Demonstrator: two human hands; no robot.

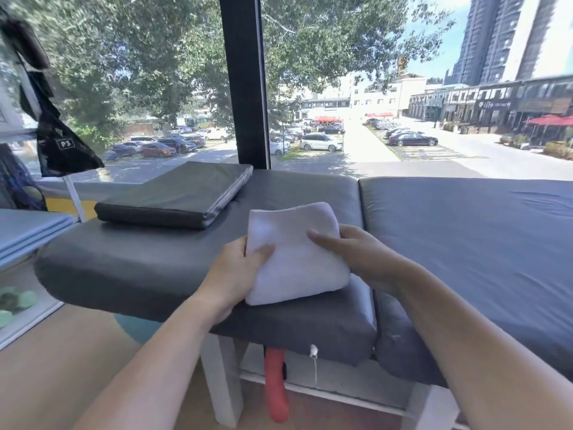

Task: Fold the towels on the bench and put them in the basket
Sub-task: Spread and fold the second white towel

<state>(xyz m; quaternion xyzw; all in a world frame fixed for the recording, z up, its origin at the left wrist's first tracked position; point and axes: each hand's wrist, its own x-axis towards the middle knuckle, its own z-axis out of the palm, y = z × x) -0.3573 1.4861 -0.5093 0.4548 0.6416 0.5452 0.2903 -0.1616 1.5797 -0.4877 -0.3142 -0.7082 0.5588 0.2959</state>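
A white towel (294,252), folded into a thick rectangle, is held just above the dark grey padded bench (139,274), near its front edge. My left hand (235,274) grips the towel's left side, thumb on top and fingers underneath. On the right side my right hand (356,259) holds it, with the thumb laid across the top. No basket is in view.
A loose dark cushion (176,193) lies on the bench at the back left. A second grey bench pad (480,243) continues to the right. Large windows stand directly behind. A red object (276,386) hangs under the bench, and a black cloth (59,144) hangs at left.
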